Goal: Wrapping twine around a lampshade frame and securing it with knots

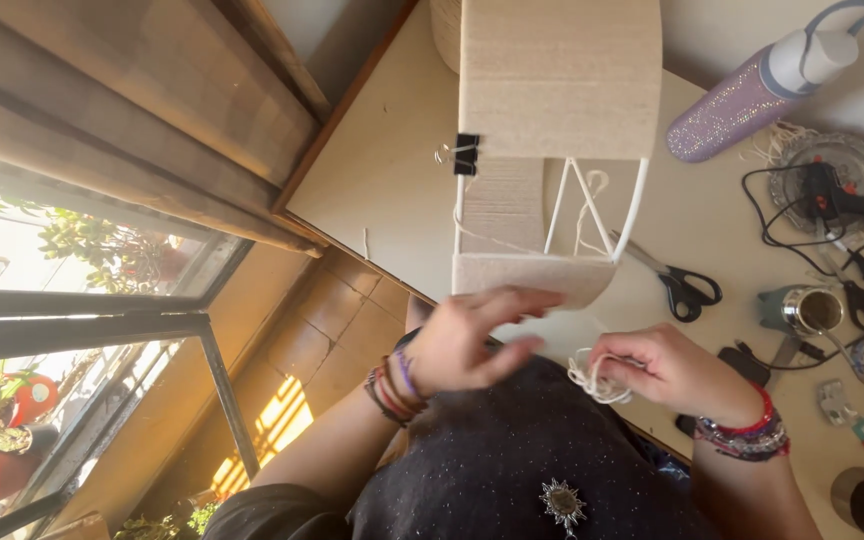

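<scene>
A white wire lampshade frame [592,205] lies on its side on the beige table [382,180], wound with cream cord [552,80] over most of it. A black binder clip [466,154] grips its left edge. My left hand [467,340] is raised at the frame's near rim, fingers spread and touching the wound cord there. My right hand [667,370] sits just to the right, near the table's front edge, closed on a small bundle of loose cream cord [592,382].
Black-handled scissors [677,282] lie right of the frame. A glittery purple bottle [752,95], a black glue gun with cable [832,195], a metal cup [812,310] and small items crowd the right. A window [82,330] with plants is at left.
</scene>
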